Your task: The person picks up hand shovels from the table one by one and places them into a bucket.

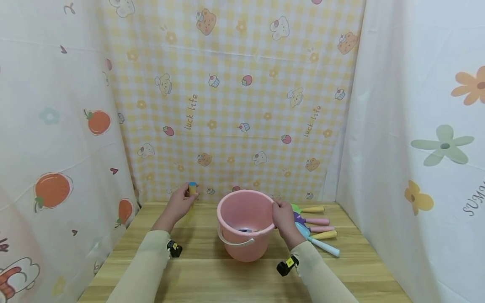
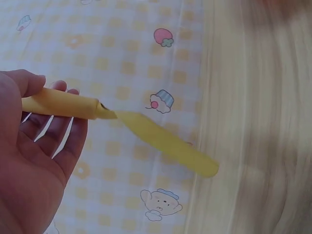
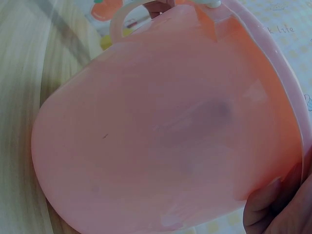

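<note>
A: Your left hand (image 1: pixel 179 205) is up near the back edge of the wooden table (image 1: pixel 197 269), fingers curled round the handle of a small yellow plastic spatula-like tool (image 2: pixel 122 127). In the left wrist view its flat blade sticks out past your fingers (image 2: pixel 68 127), slanting down in front of the yellow checked cartoon backdrop (image 1: pixel 231 101).

B: And your right hand (image 1: pixel 282 216) is on the round pink plastic bucket (image 1: pixel 245 225), pinching its rim on the right side, thumb over the lip. The bucket stands upright in the middle of the table, white handle hanging down at the front.

A: Something bluish lies in the bottom of it; too hidden to tell what.

B: Just right of your right hand, a row of pastel plastic toy tools (image 1: pixel 314 229) lies flat on the wood, handles pointing right.
</note>
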The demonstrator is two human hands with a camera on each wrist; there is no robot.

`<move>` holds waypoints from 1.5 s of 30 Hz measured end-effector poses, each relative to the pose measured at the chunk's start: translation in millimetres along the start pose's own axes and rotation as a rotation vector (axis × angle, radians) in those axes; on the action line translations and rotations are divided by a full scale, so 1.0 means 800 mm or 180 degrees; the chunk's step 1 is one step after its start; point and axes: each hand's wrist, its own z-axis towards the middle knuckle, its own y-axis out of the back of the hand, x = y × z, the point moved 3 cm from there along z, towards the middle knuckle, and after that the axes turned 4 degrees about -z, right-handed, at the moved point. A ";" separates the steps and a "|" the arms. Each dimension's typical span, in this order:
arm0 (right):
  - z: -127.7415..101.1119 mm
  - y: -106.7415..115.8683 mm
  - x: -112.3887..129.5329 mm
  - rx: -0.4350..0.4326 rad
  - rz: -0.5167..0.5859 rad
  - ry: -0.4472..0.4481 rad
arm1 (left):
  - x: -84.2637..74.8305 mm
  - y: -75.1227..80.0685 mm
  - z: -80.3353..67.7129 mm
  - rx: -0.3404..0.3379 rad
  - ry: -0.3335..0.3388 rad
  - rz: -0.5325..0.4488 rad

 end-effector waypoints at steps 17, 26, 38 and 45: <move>-0.001 -0.001 0.001 0.0016 0.0014 -0.0056 | -0.035 0.011 0.000 -0.0100 -0.0186 -0.0153; -0.002 0.000 0.001 0.0012 0.0014 -0.0046 | -0.060 0.015 0.003 -0.0197 -0.0255 -0.0273; 0.001 -0.002 -0.002 0.0012 0.0025 -0.0014 | -0.104 0.021 0.005 -0.0258 -0.0495 -0.0479; 0.000 -0.001 -0.002 0.0018 0.0006 -0.0057 | -0.125 0.024 0.010 -0.0263 -0.0633 -0.0563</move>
